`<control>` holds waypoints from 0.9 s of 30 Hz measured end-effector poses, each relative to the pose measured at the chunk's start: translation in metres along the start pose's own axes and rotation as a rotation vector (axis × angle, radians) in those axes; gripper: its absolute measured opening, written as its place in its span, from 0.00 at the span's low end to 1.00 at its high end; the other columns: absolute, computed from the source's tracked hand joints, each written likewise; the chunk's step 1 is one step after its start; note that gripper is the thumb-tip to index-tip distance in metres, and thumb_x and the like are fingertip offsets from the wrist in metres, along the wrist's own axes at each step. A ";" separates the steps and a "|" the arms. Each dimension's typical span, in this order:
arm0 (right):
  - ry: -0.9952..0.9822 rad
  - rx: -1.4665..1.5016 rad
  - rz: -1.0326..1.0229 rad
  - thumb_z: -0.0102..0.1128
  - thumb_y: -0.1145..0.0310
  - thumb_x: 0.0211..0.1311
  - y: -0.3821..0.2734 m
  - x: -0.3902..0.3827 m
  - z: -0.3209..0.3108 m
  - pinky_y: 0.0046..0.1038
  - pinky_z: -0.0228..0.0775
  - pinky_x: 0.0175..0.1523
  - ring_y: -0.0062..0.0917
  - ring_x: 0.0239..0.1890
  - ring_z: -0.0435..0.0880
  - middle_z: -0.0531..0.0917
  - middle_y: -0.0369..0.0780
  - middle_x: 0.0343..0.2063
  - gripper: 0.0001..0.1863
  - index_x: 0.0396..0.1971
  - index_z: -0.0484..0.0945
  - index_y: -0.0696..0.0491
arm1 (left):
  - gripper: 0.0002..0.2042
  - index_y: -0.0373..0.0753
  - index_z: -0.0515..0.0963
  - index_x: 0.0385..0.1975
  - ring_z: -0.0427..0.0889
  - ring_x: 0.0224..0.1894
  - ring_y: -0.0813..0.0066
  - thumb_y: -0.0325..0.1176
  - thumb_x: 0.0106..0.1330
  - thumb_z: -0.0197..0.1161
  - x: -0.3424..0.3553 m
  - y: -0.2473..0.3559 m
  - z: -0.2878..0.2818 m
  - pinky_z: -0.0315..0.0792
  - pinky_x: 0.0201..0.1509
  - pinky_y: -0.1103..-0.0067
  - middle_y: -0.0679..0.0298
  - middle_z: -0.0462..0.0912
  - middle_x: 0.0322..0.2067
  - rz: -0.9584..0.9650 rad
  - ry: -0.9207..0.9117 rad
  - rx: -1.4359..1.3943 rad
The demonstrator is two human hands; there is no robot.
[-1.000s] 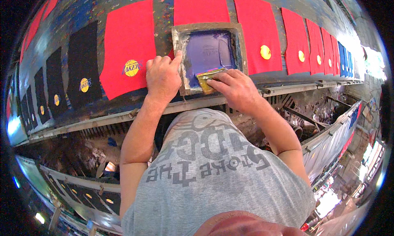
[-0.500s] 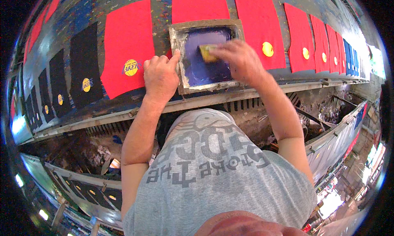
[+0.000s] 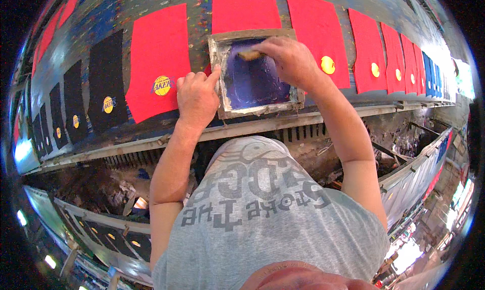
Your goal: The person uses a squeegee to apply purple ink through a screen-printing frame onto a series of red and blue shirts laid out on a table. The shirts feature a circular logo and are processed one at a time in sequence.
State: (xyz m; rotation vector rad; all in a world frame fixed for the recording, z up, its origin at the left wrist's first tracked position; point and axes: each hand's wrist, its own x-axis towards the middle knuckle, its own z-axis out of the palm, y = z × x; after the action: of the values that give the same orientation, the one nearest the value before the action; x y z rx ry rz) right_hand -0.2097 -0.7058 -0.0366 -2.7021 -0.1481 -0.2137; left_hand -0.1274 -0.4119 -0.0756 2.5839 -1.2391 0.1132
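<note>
A square wooden-framed screen point(image 3: 216, 73) with purple ink inside rests on the table, over part of a red fabric piece. My left hand point(image 3: 195, 98) is at its left edge, index finger on the frame and the other fingers curled; the thumb is hidden. My right hand point(image 3: 288, 60) is closed on a small yellowish squeegee point(image 3: 249, 54) near the top of the purple area. Red pieces point(image 3: 156, 47) lie either side, several with yellow round prints point(image 3: 328, 64).
Black pieces point(image 3: 106, 63) line the left of the long paint-spotted table point(image 3: 197, 27), blue ones point(image 3: 429, 73) the far right. A metal rail point(image 3: 136, 142) runs along the near edge. Behind me are another printing table point(image 3: 116, 224) and a debris-strewn aisle point(image 3: 116, 189).
My right hand has moved with the squeegee from the screen's lower edge up to its top. My left hand has stayed at the left edge of the frame.
</note>
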 end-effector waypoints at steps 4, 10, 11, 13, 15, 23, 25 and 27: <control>0.039 0.014 -0.076 0.67 0.82 0.62 0.005 0.007 0.005 0.45 0.85 0.62 0.45 0.57 0.90 0.92 0.41 0.52 0.24 0.57 0.91 0.46 | 0.25 0.49 0.89 0.63 0.84 0.44 0.57 0.26 0.64 0.67 0.001 0.003 0.000 0.72 0.51 0.59 0.62 0.86 0.34 -0.023 -0.018 0.035; -0.163 0.117 -0.297 0.69 0.83 0.53 0.017 -0.026 -0.012 0.44 0.84 0.63 0.43 0.58 0.89 0.92 0.38 0.53 0.26 0.53 0.92 0.47 | 0.24 0.45 0.89 0.63 0.83 0.46 0.54 0.25 0.67 0.66 0.001 0.005 0.001 0.74 0.51 0.57 0.59 0.85 0.40 -0.042 -0.010 -0.023; -0.178 0.127 -0.311 0.69 0.82 0.50 0.020 -0.032 -0.017 0.45 0.84 0.63 0.43 0.59 0.89 0.92 0.38 0.53 0.27 0.53 0.92 0.47 | 0.23 0.44 0.89 0.63 0.83 0.48 0.54 0.24 0.67 0.66 0.001 0.005 0.002 0.74 0.53 0.57 0.58 0.86 0.43 -0.063 -0.008 -0.068; -0.181 0.116 -0.255 0.70 0.82 0.49 0.019 -0.048 -0.020 0.45 0.84 0.63 0.42 0.58 0.89 0.92 0.38 0.53 0.28 0.52 0.92 0.47 | 0.22 0.40 0.89 0.62 0.83 0.51 0.53 0.24 0.68 0.65 0.000 0.007 0.007 0.75 0.58 0.57 0.55 0.86 0.48 -0.086 0.046 -0.165; -0.144 0.099 -0.217 0.71 0.80 0.49 0.009 -0.067 -0.021 0.44 0.84 0.62 0.42 0.57 0.90 0.91 0.39 0.53 0.27 0.53 0.92 0.48 | 0.21 0.36 0.89 0.62 0.84 0.53 0.49 0.24 0.69 0.65 0.000 0.010 0.015 0.76 0.63 0.57 0.51 0.86 0.52 -0.096 0.146 -0.273; 0.020 0.038 -0.074 0.65 0.66 0.65 -0.050 -0.123 0.012 0.44 0.82 0.61 0.39 0.55 0.88 0.87 0.40 0.51 0.22 0.60 0.87 0.47 | 0.25 0.35 0.87 0.65 0.86 0.63 0.48 0.23 0.65 0.73 -0.009 0.028 0.039 0.79 0.70 0.60 0.47 0.87 0.59 -0.346 0.254 -0.557; -0.044 0.049 -0.094 0.67 0.65 0.64 -0.052 -0.126 0.011 0.43 0.81 0.61 0.40 0.56 0.87 0.87 0.41 0.51 0.23 0.60 0.86 0.48 | 0.28 0.36 0.86 0.66 0.86 0.63 0.48 0.22 0.63 0.74 -0.010 0.032 0.041 0.79 0.71 0.61 0.47 0.87 0.60 -0.381 0.266 -0.568; -0.199 0.098 -0.070 0.73 0.63 0.65 -0.050 -0.124 0.005 0.48 0.77 0.67 0.42 0.61 0.85 0.88 0.42 0.55 0.22 0.58 0.88 0.49 | 0.29 0.37 0.86 0.67 0.86 0.63 0.48 0.22 0.63 0.74 -0.010 0.036 0.043 0.79 0.70 0.61 0.48 0.87 0.59 -0.408 0.273 -0.564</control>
State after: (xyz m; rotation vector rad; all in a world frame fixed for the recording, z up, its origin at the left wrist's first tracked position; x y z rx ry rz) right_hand -0.3372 -0.6676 -0.0423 -2.6181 -0.3044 0.0416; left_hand -0.1634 -0.4373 -0.1111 2.1719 -0.5295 0.0255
